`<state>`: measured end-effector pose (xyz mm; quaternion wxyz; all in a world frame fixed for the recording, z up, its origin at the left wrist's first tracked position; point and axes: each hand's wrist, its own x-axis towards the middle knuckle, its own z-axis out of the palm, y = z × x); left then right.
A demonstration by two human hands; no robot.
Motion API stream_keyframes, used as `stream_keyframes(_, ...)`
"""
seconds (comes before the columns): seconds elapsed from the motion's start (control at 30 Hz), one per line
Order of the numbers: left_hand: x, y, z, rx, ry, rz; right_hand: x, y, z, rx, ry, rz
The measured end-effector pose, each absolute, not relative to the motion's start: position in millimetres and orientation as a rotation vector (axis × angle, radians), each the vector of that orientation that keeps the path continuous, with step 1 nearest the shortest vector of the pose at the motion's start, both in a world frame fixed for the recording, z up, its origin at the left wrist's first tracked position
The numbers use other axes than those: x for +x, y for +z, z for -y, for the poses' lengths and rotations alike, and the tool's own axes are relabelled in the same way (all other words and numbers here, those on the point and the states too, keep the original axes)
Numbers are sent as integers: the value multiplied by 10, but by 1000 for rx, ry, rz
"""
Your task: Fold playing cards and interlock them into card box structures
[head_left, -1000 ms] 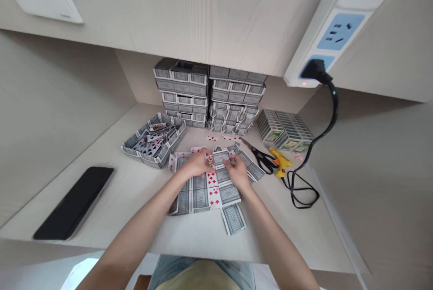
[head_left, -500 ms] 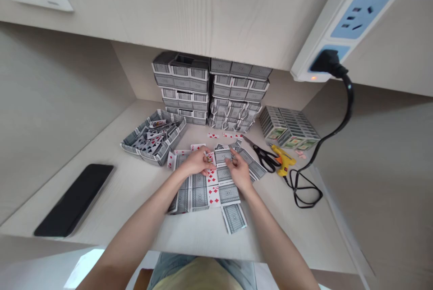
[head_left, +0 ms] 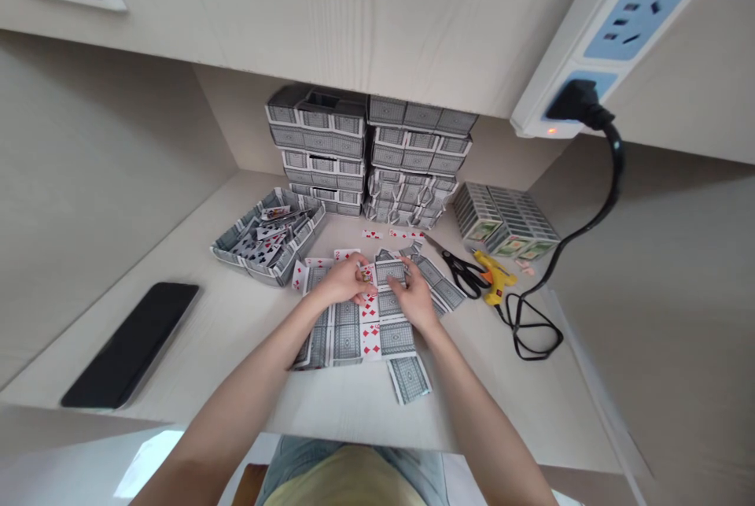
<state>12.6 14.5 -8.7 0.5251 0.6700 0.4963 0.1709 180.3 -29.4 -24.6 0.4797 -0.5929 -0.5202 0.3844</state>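
Observation:
A panel of joined playing cards (head_left: 347,341) lies on the desk before me, mostly grey backs with a strip of red diamond faces. My left hand (head_left: 345,282) rests on its upper part, thumb and fingers closed at the edge of a face card (head_left: 369,274). On the right side, my right hand (head_left: 414,297) grips a grey-backed playing card (head_left: 389,273) at the top of the right column, its thumb lying on the card and its fingers at the far edge. One loose card (head_left: 409,378) lies below that column. Fingertips are partly hidden.
Black scissors (head_left: 465,274) and a yellow glue gun (head_left: 495,276) lie to the right, its cord looping nearby. A card-made tray (head_left: 277,278) holds loose cards. Card boxes (head_left: 322,145) are stacked behind; card packs (head_left: 501,223) stand right. A phone (head_left: 133,345) lies left.
My right thumb has slid slightly left over the card, and the right column of cards has shifted a little left. My left hand stays nearly in place. The camera view has tilted slightly.

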Motion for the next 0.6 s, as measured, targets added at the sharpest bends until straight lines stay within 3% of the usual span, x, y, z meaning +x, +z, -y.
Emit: stream_keyframes(0.6,121,-138,-138,1662,475,-1157,1840,-287,284,-1419,998,1267)
